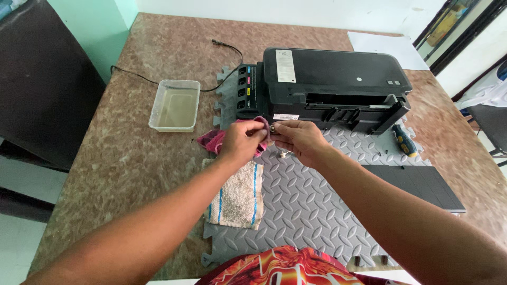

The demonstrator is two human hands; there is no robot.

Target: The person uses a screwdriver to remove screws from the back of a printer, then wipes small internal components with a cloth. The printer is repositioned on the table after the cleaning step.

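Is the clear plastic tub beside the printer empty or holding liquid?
Holding liquid: the tub shows a shallow, cloudy yellowish layer across its bottom, well below the rim.

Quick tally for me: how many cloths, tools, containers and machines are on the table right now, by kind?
Cloths: 2, a pink cloth held by the left hand and a white towel with blue stripes
Screwdrivers: 1
Clear plastic containers: 1
Printers: 1
Loose black panels: 1
Small metal parts: 1, at the right hand
Total: 7
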